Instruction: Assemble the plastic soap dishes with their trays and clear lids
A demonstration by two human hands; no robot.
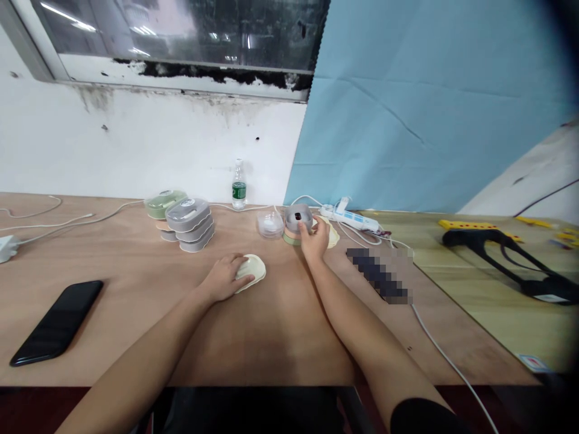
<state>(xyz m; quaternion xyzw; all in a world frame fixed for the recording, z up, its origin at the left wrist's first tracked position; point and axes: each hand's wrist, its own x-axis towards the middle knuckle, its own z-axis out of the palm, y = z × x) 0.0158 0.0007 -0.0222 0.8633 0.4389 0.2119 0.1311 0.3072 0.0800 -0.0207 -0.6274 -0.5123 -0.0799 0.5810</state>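
My left hand (226, 277) rests on the table with its thumb and fingers around the near-left edge of a cream, round, flat piece (254, 269); its material cannot be made out. Farther off, my right hand (315, 236) grips the right side of a grey round container (294, 218) with a small dark spot in it. This container sits on a green and tan stack (292, 239). Just left of the stack is a clear plastic container (270, 224). Behind my right hand, more cream flat pieces (333, 236) show in part.
Stacked grey lidded boxes (190, 217) and a green one (163, 204) stand back left. A bottle (239, 188) is by the wall. A black phone (58, 322) lies left. On the right are a power strip (350, 218), a pixelated dark object (380, 276) and a black frame (506, 259).
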